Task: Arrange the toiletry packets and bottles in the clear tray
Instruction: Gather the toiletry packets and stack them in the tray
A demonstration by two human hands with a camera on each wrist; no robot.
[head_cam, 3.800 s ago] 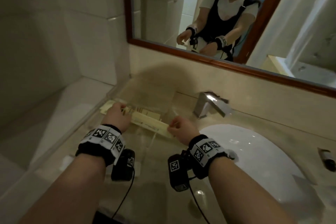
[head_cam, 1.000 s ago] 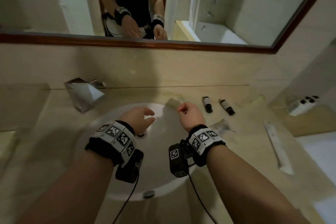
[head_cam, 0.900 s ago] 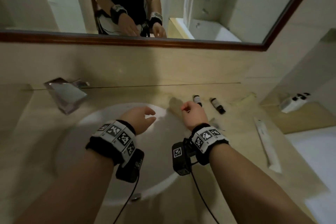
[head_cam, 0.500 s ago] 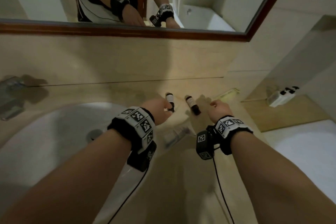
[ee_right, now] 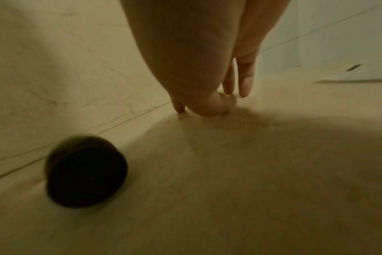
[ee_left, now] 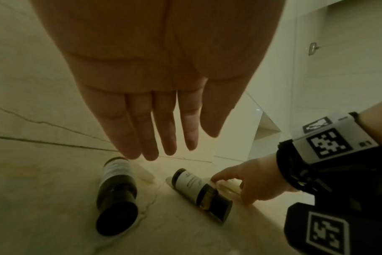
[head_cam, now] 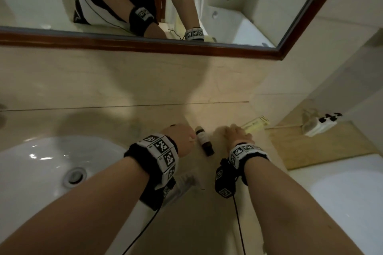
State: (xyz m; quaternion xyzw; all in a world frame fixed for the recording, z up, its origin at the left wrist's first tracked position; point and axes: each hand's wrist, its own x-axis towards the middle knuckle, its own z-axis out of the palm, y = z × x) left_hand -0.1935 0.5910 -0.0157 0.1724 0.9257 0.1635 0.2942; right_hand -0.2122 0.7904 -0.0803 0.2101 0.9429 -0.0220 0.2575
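Note:
Two small dark bottles with pale labels lie on the beige counter right of the sink. My left hand (head_cam: pixel 183 135) hovers flat with straight fingers (ee_left: pixel 150 148) over the left bottle (ee_left: pixel 116 188), hiding most of it in the head view. The right bottle (head_cam: pixel 204 141) (ee_left: pixel 199 188) lies between my hands. My right hand (head_cam: pixel 235 133) reaches down just right of it, its fingertips (ee_right: pixel 243 89) touching the counter; its dark cap (ee_right: pixel 85 170) shows blurred. A yellowish packet (head_cam: pixel 257 124) lies beyond the right hand and a clear packet (head_cam: pixel 184 182) under my left wrist. The clear tray is out of view.
The white sink basin (head_cam: pixel 41 163) with its drain (head_cam: pixel 74 175) fills the left. The back wall and a mirror (head_cam: pixel 238 6) stand close behind the bottles. At the right are a wooden board (head_cam: pixel 321 147) with a white plug block (head_cam: pixel 319 125) and a white surface (head_cam: pixel 352 192).
The view swung from the tray at the left past the sink to the right counter. Both hands moved right and forward; the left now covers one bottle, and the right has come down beside the other.

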